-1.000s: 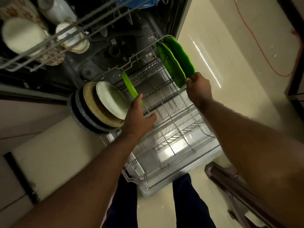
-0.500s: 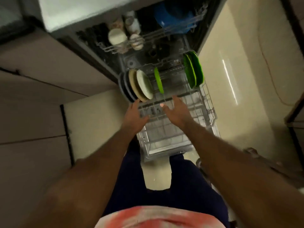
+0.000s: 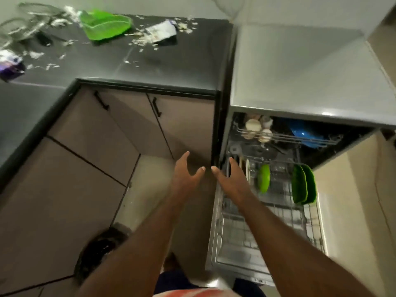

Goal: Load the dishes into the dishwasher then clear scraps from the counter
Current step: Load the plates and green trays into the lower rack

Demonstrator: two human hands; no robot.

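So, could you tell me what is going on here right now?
A person stands at the open dishwasher, left hand and right hand both empty, fingers spread, held out near the pulled-out lower rack. Three green plates stand upright in that rack, and cups sit in the upper rack. On the counter, scraps lie scattered around a green basket, not yet cleared.

Reaches forward with both bare arms, forearms converging. Holds the left hand (image 3: 186,175) empty, fingers straight and spread, thumb angled inward. Holds the right hand (image 3: 231,181) just beside it, equally relaxed and empty, thumb tips near but apart.
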